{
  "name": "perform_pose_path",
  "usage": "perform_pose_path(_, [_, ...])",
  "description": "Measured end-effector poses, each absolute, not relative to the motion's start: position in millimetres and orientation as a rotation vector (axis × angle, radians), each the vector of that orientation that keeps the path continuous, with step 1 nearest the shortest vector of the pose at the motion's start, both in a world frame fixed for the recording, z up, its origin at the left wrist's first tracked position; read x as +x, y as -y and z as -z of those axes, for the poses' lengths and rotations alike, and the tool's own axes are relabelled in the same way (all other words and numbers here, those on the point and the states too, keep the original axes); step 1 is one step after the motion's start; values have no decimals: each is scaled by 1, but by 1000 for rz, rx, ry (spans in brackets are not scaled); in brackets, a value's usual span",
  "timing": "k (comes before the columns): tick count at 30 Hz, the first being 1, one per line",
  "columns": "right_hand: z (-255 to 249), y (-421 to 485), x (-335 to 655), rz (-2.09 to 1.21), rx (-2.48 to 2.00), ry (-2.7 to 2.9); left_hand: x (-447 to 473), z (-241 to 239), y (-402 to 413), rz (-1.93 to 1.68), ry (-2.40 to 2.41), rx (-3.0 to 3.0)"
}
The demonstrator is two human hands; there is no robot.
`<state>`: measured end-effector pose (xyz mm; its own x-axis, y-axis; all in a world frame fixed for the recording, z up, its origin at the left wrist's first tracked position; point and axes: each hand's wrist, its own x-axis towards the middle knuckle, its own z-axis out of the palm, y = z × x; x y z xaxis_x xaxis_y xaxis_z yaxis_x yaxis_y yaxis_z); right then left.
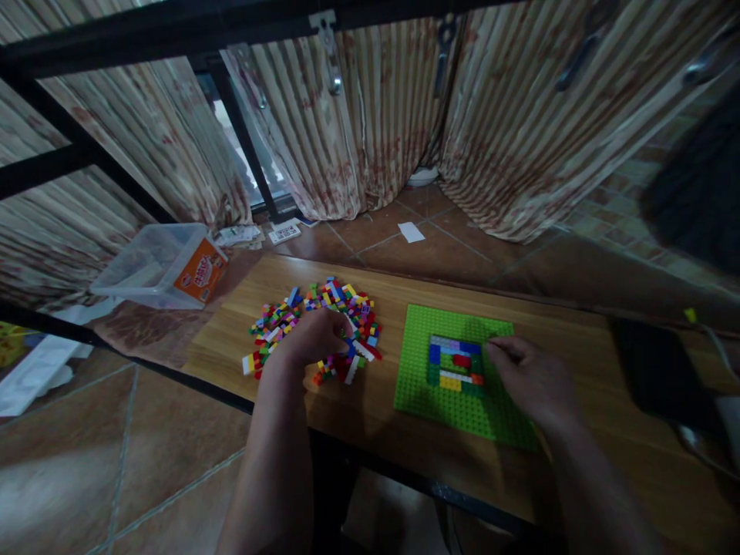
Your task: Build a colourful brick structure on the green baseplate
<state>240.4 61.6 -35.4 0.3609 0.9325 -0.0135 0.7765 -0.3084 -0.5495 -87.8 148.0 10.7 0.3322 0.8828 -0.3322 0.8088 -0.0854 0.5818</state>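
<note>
Now L hand (315,337) palm-down over bricks (338,297)

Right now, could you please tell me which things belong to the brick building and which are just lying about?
In use: left hand on the loose brick pile; right hand at the green baseplate and its brick build.
Lying about: clear plastic box; dark flat device; paper slip.
</note>
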Motion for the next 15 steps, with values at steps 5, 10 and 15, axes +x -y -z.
perform_pose_path(5, [37,-61,242,-461,-2137,1500,-85,-14,-147,-108,-1495,1946])
perform_pose_path(10, [37,-61,241,-484,-2118,1493,-82,-15,-147,-101,-1515,1951])
perform_pose_path(15, [34,-61,239,-510,-2143,1500,-83,-17,-145,-85,-1502,1975])
